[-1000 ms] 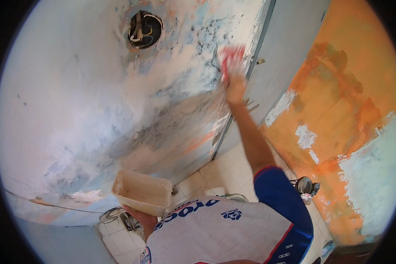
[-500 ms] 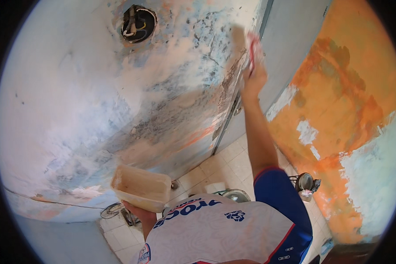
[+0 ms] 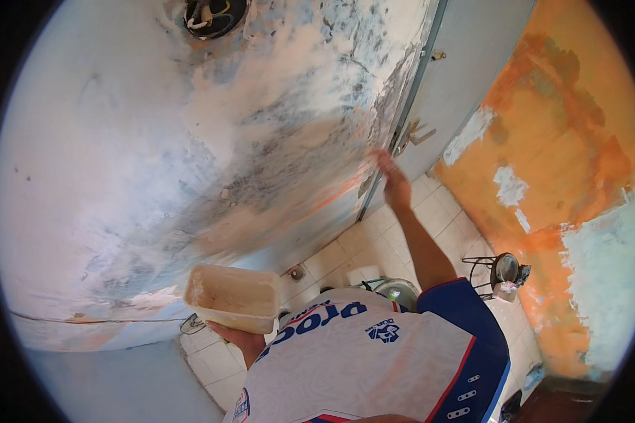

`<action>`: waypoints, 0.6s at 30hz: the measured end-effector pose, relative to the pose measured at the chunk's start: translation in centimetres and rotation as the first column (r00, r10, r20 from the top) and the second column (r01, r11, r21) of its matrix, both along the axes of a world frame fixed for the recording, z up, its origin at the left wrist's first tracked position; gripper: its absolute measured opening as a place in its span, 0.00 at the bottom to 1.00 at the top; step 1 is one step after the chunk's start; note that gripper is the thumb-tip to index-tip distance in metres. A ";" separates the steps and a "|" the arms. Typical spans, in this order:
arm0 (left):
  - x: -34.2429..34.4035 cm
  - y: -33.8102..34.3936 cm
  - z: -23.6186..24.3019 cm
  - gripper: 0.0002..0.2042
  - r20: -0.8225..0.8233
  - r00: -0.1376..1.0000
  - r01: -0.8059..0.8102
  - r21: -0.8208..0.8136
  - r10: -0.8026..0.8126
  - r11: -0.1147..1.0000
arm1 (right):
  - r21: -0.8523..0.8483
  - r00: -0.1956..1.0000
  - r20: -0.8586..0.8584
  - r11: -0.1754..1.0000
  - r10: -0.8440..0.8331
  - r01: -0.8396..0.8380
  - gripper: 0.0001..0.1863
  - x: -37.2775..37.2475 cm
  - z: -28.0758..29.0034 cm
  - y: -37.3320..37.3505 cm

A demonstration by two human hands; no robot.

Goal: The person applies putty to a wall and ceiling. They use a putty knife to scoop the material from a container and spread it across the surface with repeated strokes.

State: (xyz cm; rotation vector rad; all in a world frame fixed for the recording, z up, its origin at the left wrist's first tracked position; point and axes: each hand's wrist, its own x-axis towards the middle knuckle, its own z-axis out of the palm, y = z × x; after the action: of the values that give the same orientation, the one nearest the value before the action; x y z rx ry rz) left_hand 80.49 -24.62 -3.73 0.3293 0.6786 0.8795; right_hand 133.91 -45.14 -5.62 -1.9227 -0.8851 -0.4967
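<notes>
My left hand (image 3: pixel 238 340) supports a pale, rectangular plastic tub (image 3: pixel 233 299) from below, its fingers partly hidden under it. The tub tilts toward the wall, and its inside walls are smeared with a whitish residue. My right hand (image 3: pixel 394 185) is closed beside the lower wall, close to the door frame. It grips what looks like a wide paintbrush with a reddish handle, but motion blur hides most of the brush now. The wall (image 3: pixel 261 141) before me is patchy, with white, grey and dark stained areas and orange streaks low down.
A grey door (image 3: pixel 466 63) with a lever handle (image 3: pixel 420 134) stands to the right of the wall. Beyond it is an orange wall (image 3: pixel 578 127) with peeled patches. A round box with wires (image 3: pixel 215 14) opens in the wall. A stool (image 3: pixel 483 271) stands on the tiled floor (image 3: pixel 430 211).
My right hand has swept down and slightly left from high beside the door frame. The view has shifted a little, and the tub stays in my left hand.
</notes>
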 end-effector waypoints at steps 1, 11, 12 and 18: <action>-0.7 0.3 -0.2 0.41 0.016 1.000 0.005 -0.005 -0.005 1.000 | 0.033 0.990 0.045 0.990 -0.135 0.134 0.22 -0.1 4.2 -0.1; 4.0 -1.0 5.7 0.39 -0.016 0.996 -0.077 0.197 0.082 0.977 | 0.238 0.883 0.341 0.939 -0.321 0.250 0.31 3.5 15.3 6.6; 3.9 -1.0 5.7 0.40 -0.028 0.996 -0.074 0.181 0.080 0.981 | 0.204 0.894 0.322 0.945 -0.313 0.257 0.31 2.8 11.2 6.7; 2.2 -2.0 4.5 0.41 -0.040 0.996 -0.066 0.167 0.074 0.984 | -0.085 0.872 -0.480 0.995 -0.091 0.057 0.19 -3.8 -7.9 -0.8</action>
State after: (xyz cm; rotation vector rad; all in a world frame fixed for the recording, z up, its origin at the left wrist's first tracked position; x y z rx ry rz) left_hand 82.66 -26.62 0.73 0.4784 0.6642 1.0010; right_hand 130.12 -45.95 -13.55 -2.0200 -0.5044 -0.0136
